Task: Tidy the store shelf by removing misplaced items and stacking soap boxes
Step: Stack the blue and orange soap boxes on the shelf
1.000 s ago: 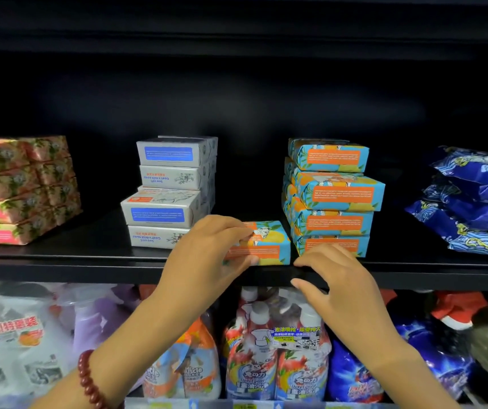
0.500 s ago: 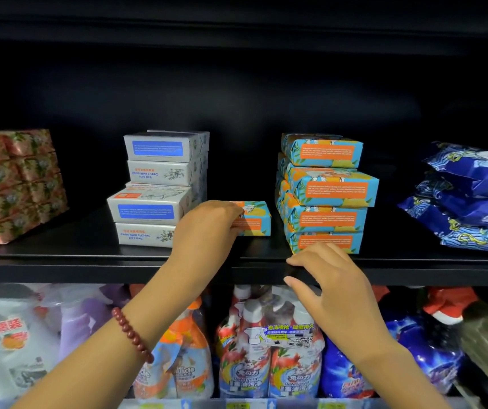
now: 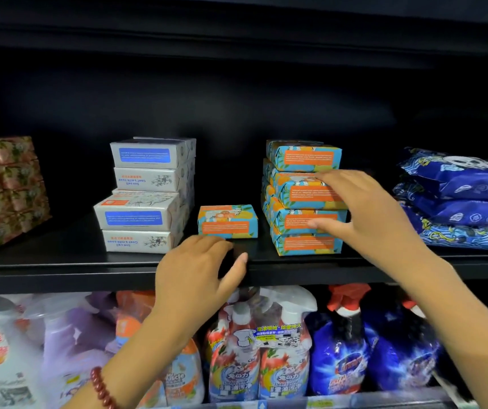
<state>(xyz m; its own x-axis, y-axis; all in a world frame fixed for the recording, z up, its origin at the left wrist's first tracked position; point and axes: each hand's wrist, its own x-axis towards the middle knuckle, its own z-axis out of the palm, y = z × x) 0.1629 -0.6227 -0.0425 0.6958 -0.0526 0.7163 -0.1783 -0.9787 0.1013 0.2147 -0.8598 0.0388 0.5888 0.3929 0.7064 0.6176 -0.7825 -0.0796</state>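
A single blue-and-orange soap box [image 3: 227,221] lies on the black shelf [image 3: 59,262] between two stacks. To its left stands a stack of white soap boxes with blue labels [image 3: 143,196]; to its right, a stack of blue-and-orange soap boxes [image 3: 298,208]. My left hand [image 3: 198,270] hovers just in front of the single box, fingers loosely curled, holding nothing. My right hand [image 3: 363,214] reaches the blue-and-orange stack, fingers spread over its upper boxes and thumb against a lower one.
Pink floral soap boxes [image 3: 3,193] are stacked at the far left. Blue printed pouches [image 3: 455,199] are piled at the right. The lower shelf holds spray bottles [image 3: 260,349], a purple bottle [image 3: 71,335] and blue bags [image 3: 363,349]. A dark shelf board runs above.
My left hand let go of the single blue-and-orange box, left further back on the shelf, and drew back toward the edge. My right hand rose from the shelf edge to the blue-and-orange stack.
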